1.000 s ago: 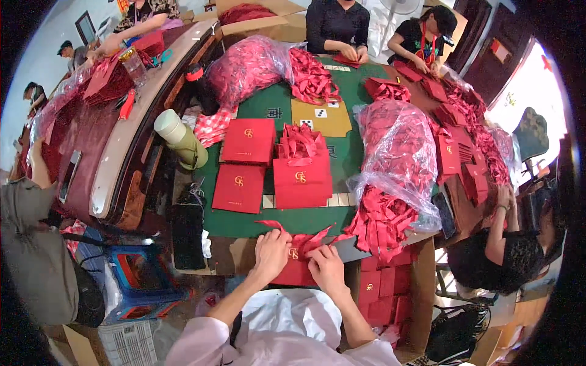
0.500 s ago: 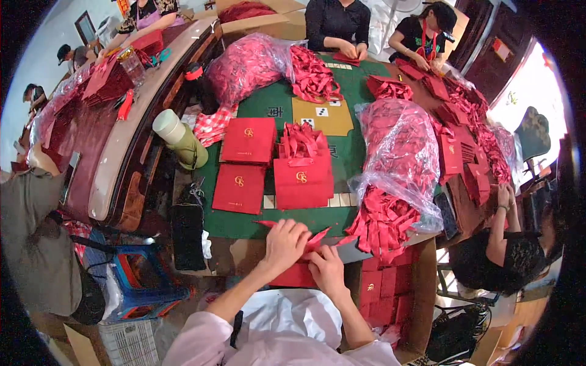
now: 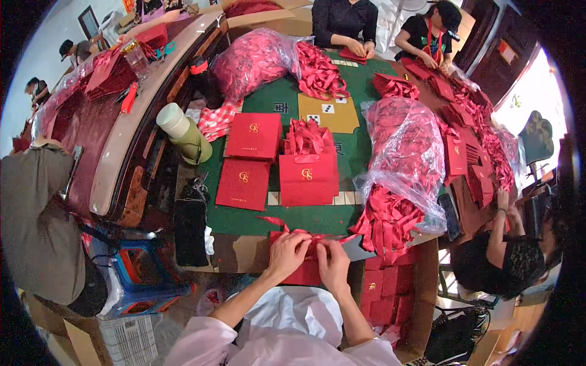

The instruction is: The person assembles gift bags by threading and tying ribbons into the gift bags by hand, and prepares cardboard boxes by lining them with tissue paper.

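Observation:
At the table's near edge, a red paper bag (image 3: 304, 272) lies under both my hands. A red ribbon (image 3: 343, 239) runs across its upper part, its loose ends sticking out to the left and right. My left hand (image 3: 289, 252) pinches the ribbon near the middle. Close beside it, my right hand (image 3: 332, 261) is closed on the ribbon too, fingertips almost meeting the left ones. Whether a knot is there is hidden by the fingers. Just beyond stands a pile of red bags with ribbon handles (image 3: 309, 180), next to flat stacks of red bags (image 3: 243, 183).
An open plastic sack of red ribbons (image 3: 403, 152) lies at the right, another sack (image 3: 256, 64) farther back. A green bottle (image 3: 189, 140) stands at the left. Below the table's right edge, a cardboard box (image 3: 424, 293) holds red bags. Co-workers sit around the tables.
My left hand has come down and turned, its fingertips now meeting the right hand's at the ribbon. The ribbon lies flatter across the bag. The view has shifted slightly.

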The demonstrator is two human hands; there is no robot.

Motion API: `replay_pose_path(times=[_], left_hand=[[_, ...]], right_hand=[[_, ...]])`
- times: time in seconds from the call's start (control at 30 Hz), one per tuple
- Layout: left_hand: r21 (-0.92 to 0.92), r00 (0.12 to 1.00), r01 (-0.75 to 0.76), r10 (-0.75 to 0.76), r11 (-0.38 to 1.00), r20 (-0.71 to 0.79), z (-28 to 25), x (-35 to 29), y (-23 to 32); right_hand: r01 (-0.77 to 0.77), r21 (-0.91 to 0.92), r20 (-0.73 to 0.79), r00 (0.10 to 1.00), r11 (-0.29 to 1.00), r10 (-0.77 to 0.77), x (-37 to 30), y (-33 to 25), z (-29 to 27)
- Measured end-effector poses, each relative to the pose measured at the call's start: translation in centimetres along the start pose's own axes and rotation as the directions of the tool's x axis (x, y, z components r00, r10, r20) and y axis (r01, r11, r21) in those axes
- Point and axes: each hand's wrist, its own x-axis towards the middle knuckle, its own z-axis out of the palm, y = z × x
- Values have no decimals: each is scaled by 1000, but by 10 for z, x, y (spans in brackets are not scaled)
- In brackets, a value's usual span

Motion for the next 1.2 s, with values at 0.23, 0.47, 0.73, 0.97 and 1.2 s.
replay_pose_path(times=[0.23,0.47,0.73,0.97,1.2], left_hand=[[17,990,-140,139,990,29,-1,-8,-2],[252,975,-205,174,946,139,-27,3,-13],[318,970,-208,152,925,192,-29,19,-15],[275,965,-257,230,927,127,-19,17,-16],[325,976,-197,155,925,153,-16,11,-7]], right_hand=[[-234,343,-36,964,909,262,8,19,17],[-247,471,64,967,847,247,5,5,-14],[-128,-114,151,978,985,144,0,9,-3],[-83,-235,81,991,969,104,5,5,5],[-60,-216,110,990,975,85,8,8,8]])
